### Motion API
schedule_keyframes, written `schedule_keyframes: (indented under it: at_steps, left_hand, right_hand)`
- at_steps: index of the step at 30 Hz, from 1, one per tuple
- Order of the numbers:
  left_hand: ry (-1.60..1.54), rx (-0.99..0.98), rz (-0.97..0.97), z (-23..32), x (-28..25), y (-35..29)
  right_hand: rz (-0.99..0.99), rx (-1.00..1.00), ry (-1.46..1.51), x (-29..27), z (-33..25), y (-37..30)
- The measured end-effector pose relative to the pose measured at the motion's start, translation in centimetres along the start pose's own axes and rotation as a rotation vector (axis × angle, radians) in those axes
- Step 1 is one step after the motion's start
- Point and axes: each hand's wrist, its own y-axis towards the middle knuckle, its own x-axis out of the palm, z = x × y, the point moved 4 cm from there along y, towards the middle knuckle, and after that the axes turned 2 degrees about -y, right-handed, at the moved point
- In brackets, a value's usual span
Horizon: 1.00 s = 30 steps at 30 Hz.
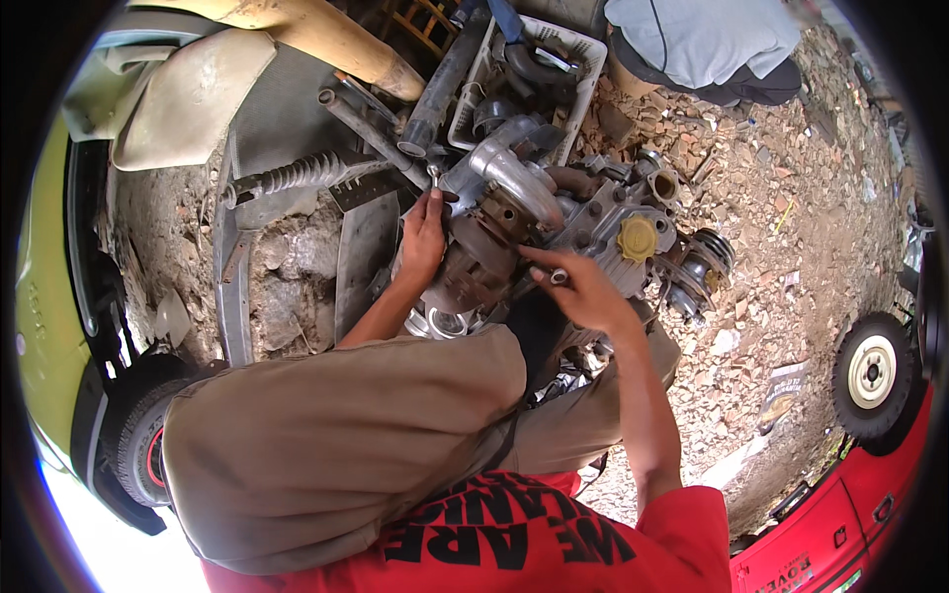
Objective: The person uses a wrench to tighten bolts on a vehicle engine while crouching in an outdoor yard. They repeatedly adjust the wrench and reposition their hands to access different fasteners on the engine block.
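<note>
My left hand [422, 237] is closed around a shiny wrench [434, 178], its ring-shaped end sticking up past the fingers. Just right of that hand sits a rusty turbocharger [474, 259], joined to a silver curved pipe [519, 183] on the engine. My right hand [585, 292] grips a metal tool with a round end [560, 277]; the rest of it is hidden in the palm. Its index finger stretches to the turbocharger's right side. Beyond this hand, a yellow oil filler cap [637, 239] tops the engine [593, 229], with pulleys [704, 265] at its right.
A white plastic crate [591, 74] of dark parts stands behind the engine. Metal tubes [371, 133] and a coil-sprung shock absorber [297, 178] lie to the left. Grey cloth [702, 40] rests at the far right, above rubble ground [761, 217]. Vehicles [840, 524] flank both sides.
</note>
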Motion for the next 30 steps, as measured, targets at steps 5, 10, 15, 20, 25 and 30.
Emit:
schedule_keyframes:
  at_steps: [5, 10, 15, 20, 25, 30]
  left_hand:
    - [0.048, -0.062, -0.004, 0.4, -1.3, -0.6]
    - [0.206, 0.003, 0.002, 0.2, -0.9, -0.6]
    - [0.286, 0.048, 0.031, 1.3, 0.2, -2.3]
    - [0.316, 0.06, 0.036, 2.0, 0.7, -2.4]
    - [0.537, 0.311, 0.032, 1.2, 0.4, -3.2]
    - [0.741, 0.463, 0.163, 2.3, 0.3, -3.4]
  right_hand:
    - [0.073, 0.215, 0.047, -4.4, 0.6, -0.3]
    - [0.057, 0.185, -0.207, -4.6, 4.2, -0.8]
    - [0.117, 0.172, -0.329, -5.2, 5.7, -0.9]
    - [-0.033, 0.17, -0.221, -7.0, 5.8, 0.3]
    - [-0.083, 0.236, -0.23, -7.6, 6.0, 0.4]
    - [-0.031, 0.157, -0.174, -8.6, 6.6, 0.4]
